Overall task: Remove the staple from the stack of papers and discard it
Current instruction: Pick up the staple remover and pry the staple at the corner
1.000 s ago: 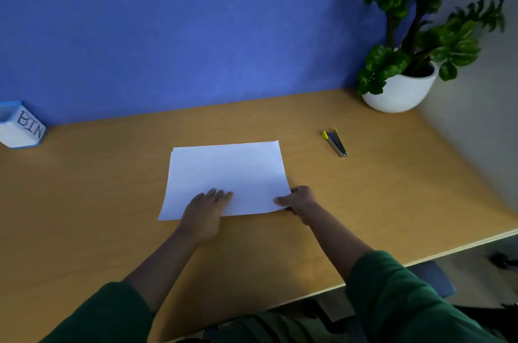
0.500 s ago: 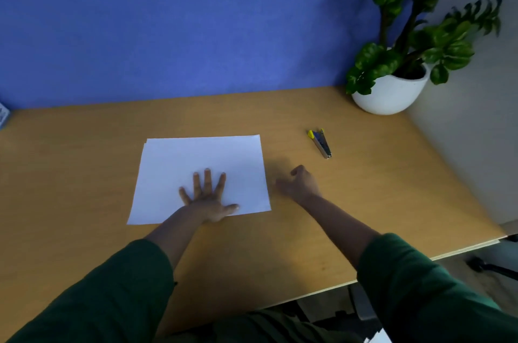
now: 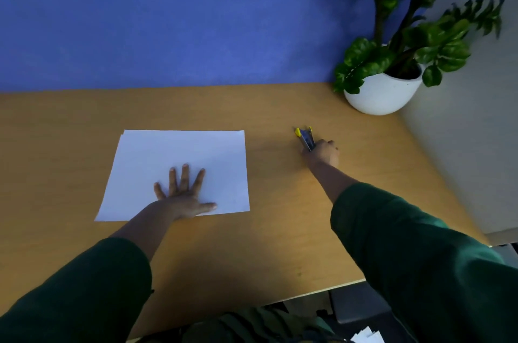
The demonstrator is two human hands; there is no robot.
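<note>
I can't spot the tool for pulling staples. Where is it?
The staple remover lies on the desk, right of the papers, under the right hand, near the potted plant.

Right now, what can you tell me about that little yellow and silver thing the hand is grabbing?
The staple remover is small, with a grey, metal-looking body and two yellow tips at its far end. It lies on the wooden desk, to the right of the white papers and in front of the potted plant. The right hand closes on its near end, hiding that part. Its finer details are blurred.
</note>
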